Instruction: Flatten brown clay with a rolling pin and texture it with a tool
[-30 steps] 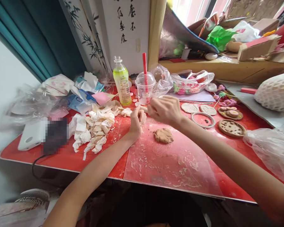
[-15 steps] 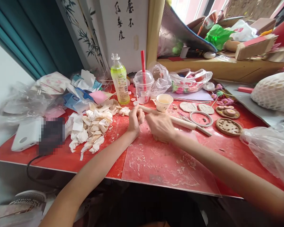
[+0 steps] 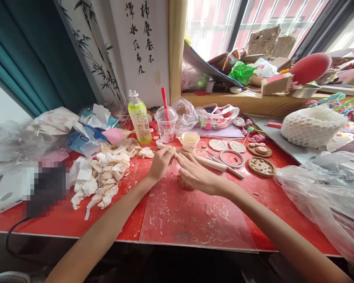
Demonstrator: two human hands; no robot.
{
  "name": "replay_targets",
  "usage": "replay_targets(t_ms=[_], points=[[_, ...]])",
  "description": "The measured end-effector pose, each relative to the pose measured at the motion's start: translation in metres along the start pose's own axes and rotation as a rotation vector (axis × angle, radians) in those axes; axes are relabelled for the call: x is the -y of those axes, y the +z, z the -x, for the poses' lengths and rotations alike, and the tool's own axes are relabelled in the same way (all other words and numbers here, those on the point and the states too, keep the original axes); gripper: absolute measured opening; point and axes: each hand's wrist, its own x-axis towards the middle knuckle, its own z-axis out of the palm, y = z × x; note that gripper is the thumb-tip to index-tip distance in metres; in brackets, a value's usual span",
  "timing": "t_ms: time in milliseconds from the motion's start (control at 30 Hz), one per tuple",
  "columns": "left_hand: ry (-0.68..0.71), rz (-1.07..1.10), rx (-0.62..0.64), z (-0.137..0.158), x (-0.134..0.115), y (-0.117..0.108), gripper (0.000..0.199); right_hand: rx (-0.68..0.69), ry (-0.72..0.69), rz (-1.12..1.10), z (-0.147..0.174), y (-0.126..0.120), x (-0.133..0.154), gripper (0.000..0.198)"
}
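Note:
Over the clear plastic sheet (image 3: 206,220), my two hands meet at the fingertips. My left hand (image 3: 161,162) is closed, its fingers pinched together; whatever lies between them is hidden. My right hand (image 3: 199,176) has its fingers stretched out toward the left fingertips. Below its palm sits a tan lump of what looks like clay (image 3: 185,182), partly covered by the hand. Just behind the right hand lies a pale rolling pin (image 3: 211,163), with a thin grey stick (image 3: 235,173) beside its right end. A paper cup (image 3: 190,141) of cloudy liquid stands behind them.
Crumpled tissues (image 3: 106,169) heap at left, near a white device (image 3: 11,190). A green-labelled bottle (image 3: 139,120) and a lidded plastic cup (image 3: 166,124) stand behind. To the right are a ring (image 3: 232,158), a spotted clay disc (image 3: 262,166) and a plastic bag (image 3: 312,184).
The view has tilted up and turned right. My right hand's fingers have straightened from a curled shape and now reach the left fingertips. The left hand's fist has become a pinch.

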Motion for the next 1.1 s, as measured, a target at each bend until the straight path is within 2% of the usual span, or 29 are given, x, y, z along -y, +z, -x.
replay_targets(t_ms=[67,100,200,267,300,400,500,600,700,800,900,967,1033,1100], points=[[0.095,-0.235,0.192,0.001,-0.011,-0.001,0.02,-0.138,0.026,-0.257,0.003,-0.016,-0.004,0.07],[0.157,-0.371,0.316,0.003,-0.015,0.001,0.022,-0.226,0.05,-0.41,0.005,-0.02,-0.007,0.068],[0.302,-0.664,0.687,0.013,-0.017,0.011,0.05,-0.407,0.098,-0.883,0.011,-0.012,-0.023,0.068],[0.322,-0.744,0.84,0.02,-0.011,0.018,0.065,-0.429,0.112,-1.007,0.012,0.003,-0.034,0.072],[0.319,-0.769,0.871,0.023,-0.007,0.022,0.067,-0.431,0.117,-1.028,0.012,0.01,-0.039,0.073],[0.318,-0.775,0.86,0.028,0.003,0.027,0.056,-0.441,0.128,-1.035,0.011,0.018,-0.043,0.073],[0.351,-0.788,0.828,0.029,0.006,0.029,0.044,-0.426,0.111,-0.994,0.012,0.013,-0.041,0.077],[0.403,-0.846,0.803,0.026,0.007,0.033,0.035,-0.409,0.117,-0.934,0.013,0.012,-0.045,0.082],[0.486,-0.904,0.761,0.024,0.008,0.038,0.026,-0.386,0.149,-0.97,0.012,0.017,-0.052,0.078],[0.583,-0.95,0.673,0.026,0.008,0.039,0.014,-0.376,0.146,-1.013,0.011,0.02,-0.053,0.072],[0.609,-0.914,0.566,0.031,0.005,0.033,0.019,-0.388,0.153,-0.998,0.011,0.017,-0.047,0.07],[0.521,-0.799,0.551,0.032,0.003,0.028,0.02,-0.39,0.165,-0.975,0.011,0.014,-0.043,0.073],[0.305,-0.605,0.499,0.03,0.001,0.024,0.023,-0.387,0.169,-0.952,0.012,0.013,-0.042,0.077],[0.054,-0.33,0.358,0.025,0.001,0.02,0.024,-0.391,0.19,-0.909,0.013,0.012,-0.043,0.077]])
